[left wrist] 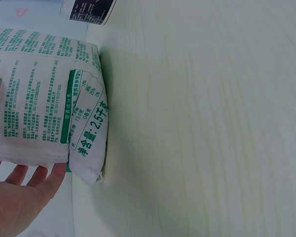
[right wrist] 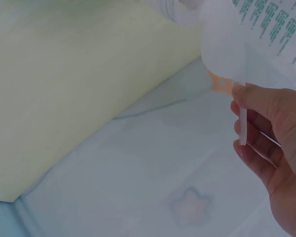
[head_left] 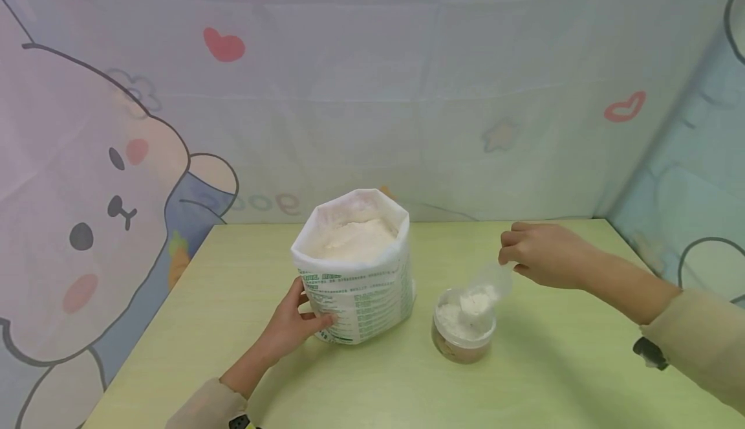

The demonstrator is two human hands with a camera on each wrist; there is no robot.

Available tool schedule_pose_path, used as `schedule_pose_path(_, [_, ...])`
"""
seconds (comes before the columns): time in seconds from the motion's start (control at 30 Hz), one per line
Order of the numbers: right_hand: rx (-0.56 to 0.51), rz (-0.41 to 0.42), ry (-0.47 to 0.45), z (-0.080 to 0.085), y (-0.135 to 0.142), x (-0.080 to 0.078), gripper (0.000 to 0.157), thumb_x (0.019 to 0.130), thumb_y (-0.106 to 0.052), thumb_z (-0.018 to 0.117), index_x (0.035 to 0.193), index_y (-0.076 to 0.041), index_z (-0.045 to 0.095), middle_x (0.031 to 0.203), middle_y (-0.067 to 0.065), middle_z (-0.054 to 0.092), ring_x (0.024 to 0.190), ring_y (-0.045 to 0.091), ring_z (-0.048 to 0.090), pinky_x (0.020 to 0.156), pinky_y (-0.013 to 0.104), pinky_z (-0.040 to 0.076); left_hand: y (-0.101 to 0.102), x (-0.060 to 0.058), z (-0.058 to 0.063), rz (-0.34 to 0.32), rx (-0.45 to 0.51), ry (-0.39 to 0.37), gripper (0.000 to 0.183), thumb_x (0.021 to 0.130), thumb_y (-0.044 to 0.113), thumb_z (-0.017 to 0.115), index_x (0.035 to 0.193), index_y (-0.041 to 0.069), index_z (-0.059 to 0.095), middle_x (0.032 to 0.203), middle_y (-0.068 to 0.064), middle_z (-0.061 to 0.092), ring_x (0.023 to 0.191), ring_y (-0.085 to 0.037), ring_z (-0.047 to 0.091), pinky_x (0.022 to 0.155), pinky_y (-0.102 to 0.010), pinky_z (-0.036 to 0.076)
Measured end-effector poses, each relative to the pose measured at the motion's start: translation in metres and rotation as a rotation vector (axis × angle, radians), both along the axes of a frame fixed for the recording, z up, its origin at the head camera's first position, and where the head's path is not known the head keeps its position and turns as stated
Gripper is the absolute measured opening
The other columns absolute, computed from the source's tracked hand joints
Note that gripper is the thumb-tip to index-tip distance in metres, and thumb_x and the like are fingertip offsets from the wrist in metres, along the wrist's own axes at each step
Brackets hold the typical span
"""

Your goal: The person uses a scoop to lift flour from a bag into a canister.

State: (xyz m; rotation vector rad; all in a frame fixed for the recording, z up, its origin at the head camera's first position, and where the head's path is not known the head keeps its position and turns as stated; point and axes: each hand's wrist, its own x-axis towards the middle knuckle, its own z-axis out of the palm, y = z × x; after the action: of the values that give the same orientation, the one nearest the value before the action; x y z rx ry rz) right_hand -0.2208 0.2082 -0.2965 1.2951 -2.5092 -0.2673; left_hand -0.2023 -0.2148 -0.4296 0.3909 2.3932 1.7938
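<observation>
An open white bag (head_left: 361, 306) with green print, full of white flour-like powder, stands on the table. My left hand (head_left: 291, 329) holds its left side, thumb across the front and fingers behind. In the left wrist view, fingers of that hand (left wrist: 19, 197) lie along the printed bag (left wrist: 34, 103). To the bag's right stands a round clear jar (head_left: 462, 351) with white powder at its top. My right hand (head_left: 544, 254) pinches the handle of a translucent scoop (head_left: 502, 279), which tilts down into the jar's mouth, powder in it. The right wrist view shows the scoop (right wrist: 222, 47) beyond the thumb.
The pale yellow-green table (head_left: 559, 364) ends at a printed cloth backdrop (head_left: 442, 92) behind and at the sides. At the top of the left wrist view a container with a dark label (left wrist: 91, 10) stands past the bag.
</observation>
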Motion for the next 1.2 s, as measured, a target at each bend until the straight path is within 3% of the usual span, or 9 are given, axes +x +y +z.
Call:
schedule_pose_path(0.23, [0.053, 0.070, 0.106, 0.003, -0.006, 0.000, 0.021, 0.066, 0.001, 0.077, 0.077, -0.013, 0.067, 0.074, -0.004, 0.052, 0.071, 0.014, 0.048, 0.059, 0.025, 0.047, 0.000, 0.000, 0.000, 0.003, -0.004, -0.001, 0.073, 0.076, 0.020, 0.076, 0.132, 0.031, 0.032, 0.126, -0.002, 0.045, 0.113, -0.029, 0.051, 0.084, -0.037, 0.053])
schedule_pose_path(0.4, [0.134, 0.077, 0.195, 0.008, -0.014, 0.003, 0.019, 0.067, 0.003, 0.077, 0.075, -0.010, 0.066, 0.073, -0.001, 0.051, 0.067, 0.015, 0.043, 0.056, 0.023, 0.042, 0.001, 0.000, 0.001, 0.002, -0.002, 0.001, 0.073, 0.076, 0.019, 0.076, 0.133, 0.030, 0.032, 0.126, -0.002, 0.045, 0.113, -0.029, 0.050, 0.085, -0.037, 0.053])
schedule_pose_path(0.73, [0.286, 0.105, 0.314, 0.018, -0.028, 0.012, 0.028, 0.060, 0.004, 0.081, 0.070, -0.007, 0.057, 0.072, 0.001, 0.046, 0.066, 0.017, 0.036, 0.057, 0.022, 0.037, 0.001, 0.001, 0.003, 0.010, -0.002, -0.009, 0.073, 0.077, 0.017, 0.076, 0.133, 0.029, 0.031, 0.126, -0.002, 0.044, 0.112, -0.029, 0.051, 0.084, -0.037, 0.053])
schedule_pose_path(1.2, [0.376, 0.110, 0.379, 0.006, -0.033, 0.013, 0.028, 0.056, -0.007, 0.086, 0.068, -0.011, 0.061, 0.074, 0.001, 0.049, 0.068, 0.017, 0.039, 0.058, 0.022, 0.039, 0.001, 0.000, 0.002, 0.018, -0.015, -0.008, 0.073, 0.076, 0.020, 0.077, 0.132, 0.030, 0.032, 0.126, -0.001, 0.045, 0.113, -0.028, 0.050, 0.085, -0.037, 0.052])
